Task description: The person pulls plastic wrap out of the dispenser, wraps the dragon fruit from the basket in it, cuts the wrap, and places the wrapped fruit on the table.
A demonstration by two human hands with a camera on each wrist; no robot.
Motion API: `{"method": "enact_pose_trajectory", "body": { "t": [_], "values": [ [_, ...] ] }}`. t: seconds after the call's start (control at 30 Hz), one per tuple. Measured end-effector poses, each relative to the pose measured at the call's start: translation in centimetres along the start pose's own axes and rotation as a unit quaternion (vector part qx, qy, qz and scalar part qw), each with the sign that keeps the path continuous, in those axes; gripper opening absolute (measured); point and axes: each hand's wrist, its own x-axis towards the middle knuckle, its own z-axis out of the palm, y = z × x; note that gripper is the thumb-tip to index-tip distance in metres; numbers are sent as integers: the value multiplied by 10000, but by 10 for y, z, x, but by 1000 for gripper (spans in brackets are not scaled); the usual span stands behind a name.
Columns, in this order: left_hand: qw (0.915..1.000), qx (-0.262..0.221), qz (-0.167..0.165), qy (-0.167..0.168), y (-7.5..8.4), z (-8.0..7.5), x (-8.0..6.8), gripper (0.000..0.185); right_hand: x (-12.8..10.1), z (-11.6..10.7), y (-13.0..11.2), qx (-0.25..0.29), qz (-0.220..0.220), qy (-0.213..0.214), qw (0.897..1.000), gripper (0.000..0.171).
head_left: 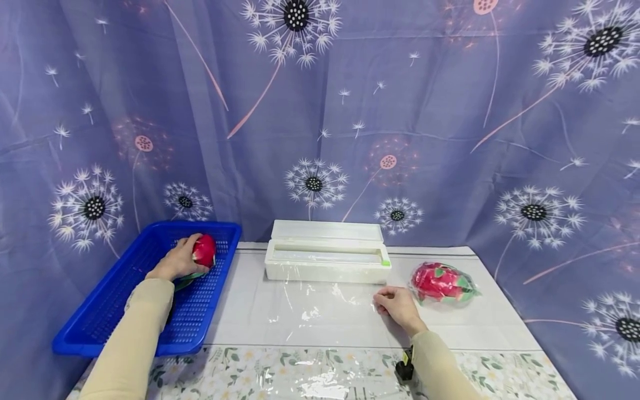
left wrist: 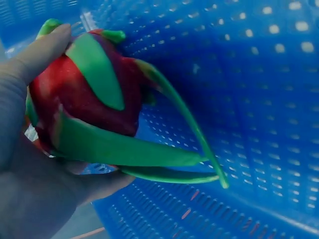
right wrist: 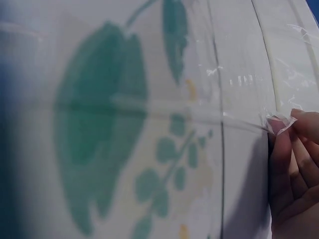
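At the left, my left hand (head_left: 175,260) grips a red dragon fruit (head_left: 204,250) inside the blue basket (head_left: 195,319). In the left wrist view the thumb lies along one side of the dragon fruit (left wrist: 94,84) and fingers reach beneath it; its long green leaf tips point away from the palm. My right hand (head_left: 400,306) pinches a bunched edge of clear cling film (right wrist: 280,122) between thumb and fingers. That film spreads shiny over the table in front of a white cling film dispenser (head_left: 325,269), whose lid stands raised.
A second dragon fruit (head_left: 440,283), wrapped in clear film, lies right of my right hand. A floral cloth (head_left: 240,369) covers the table's near part. Purple dandelion curtains (head_left: 320,111) enclose the back and sides. A small black device (head_left: 405,366) sits at my right wrist.
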Motion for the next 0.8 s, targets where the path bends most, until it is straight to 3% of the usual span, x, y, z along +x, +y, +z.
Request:
{"method": "enact_pose_trajectory", "body": {
  "t": [0.17,0.4,0.8],
  "values": [
    [9997,228,-2,-55,-3,5,0,105,0,2,0,-200,-72,68,9998,7],
    [9984,503,164,209,-7,12,4,103,-2,2,-1,-410,-145,159,9989,8],
    [9976,503,261,388,-14,14,5,99,-1,4,2,-5,-177,141,9997,8]
  ]
}}
